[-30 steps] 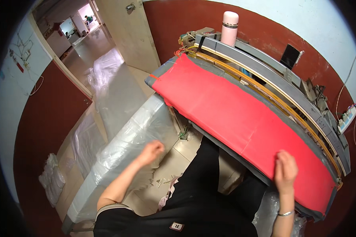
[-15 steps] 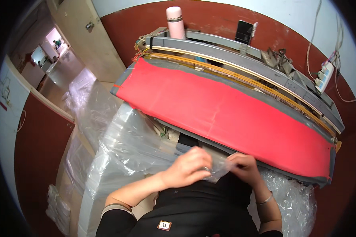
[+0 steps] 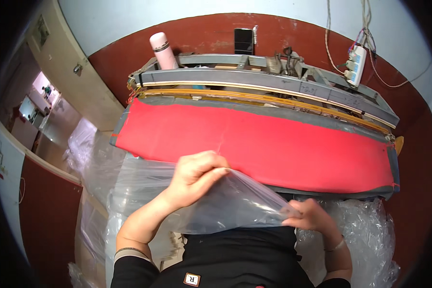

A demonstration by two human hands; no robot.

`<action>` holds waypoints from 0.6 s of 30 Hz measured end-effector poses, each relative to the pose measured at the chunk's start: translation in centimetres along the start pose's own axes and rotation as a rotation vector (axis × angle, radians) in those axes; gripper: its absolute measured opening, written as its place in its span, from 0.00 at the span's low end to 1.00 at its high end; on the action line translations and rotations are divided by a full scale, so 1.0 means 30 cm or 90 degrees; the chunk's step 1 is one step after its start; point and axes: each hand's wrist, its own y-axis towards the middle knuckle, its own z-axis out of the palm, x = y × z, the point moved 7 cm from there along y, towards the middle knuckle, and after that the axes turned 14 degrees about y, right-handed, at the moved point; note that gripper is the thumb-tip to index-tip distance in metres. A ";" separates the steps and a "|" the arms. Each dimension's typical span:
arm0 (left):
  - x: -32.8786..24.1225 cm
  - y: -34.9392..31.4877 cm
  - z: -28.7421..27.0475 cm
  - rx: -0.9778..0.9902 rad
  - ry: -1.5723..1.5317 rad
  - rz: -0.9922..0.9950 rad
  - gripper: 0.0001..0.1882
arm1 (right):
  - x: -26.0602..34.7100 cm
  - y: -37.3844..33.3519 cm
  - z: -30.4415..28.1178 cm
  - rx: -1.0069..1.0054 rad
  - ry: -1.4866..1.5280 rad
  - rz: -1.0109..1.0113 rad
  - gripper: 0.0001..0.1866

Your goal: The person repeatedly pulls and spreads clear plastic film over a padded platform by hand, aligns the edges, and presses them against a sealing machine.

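Left hand (image 3: 194,177) now farther from right hand (image 3: 311,216), clear film (image 3: 237,204) stretched between, both pinching its edge

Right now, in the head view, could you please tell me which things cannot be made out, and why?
All in the head view:
Film within the left hand and right hand: hidden by those hands.
Red cloth: part of its near edge is behind the left hand.
Door: top cut off by the upper edge.
Plastic heap: bottom cut off by the lower edge.
Distant person: too small for detail.
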 end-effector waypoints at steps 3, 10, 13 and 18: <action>0.023 0.003 -0.035 0.035 -0.041 -0.087 0.02 | -0.269 -0.290 -0.266 -0.314 -0.191 0.034 0.08; 0.413 -0.362 0.212 0.714 0.261 -0.047 0.08 | -0.376 -1.335 -0.887 -1.201 -0.212 -0.014 0.13; 0.797 -0.462 -0.082 0.728 0.560 -0.204 0.15 | -0.487 -1.409 -0.983 -1.201 -0.062 -0.034 0.14; 1.003 -0.373 -0.985 0.055 0.755 -0.498 0.05 | -0.556 -0.955 -0.959 -0.852 -0.209 0.088 0.08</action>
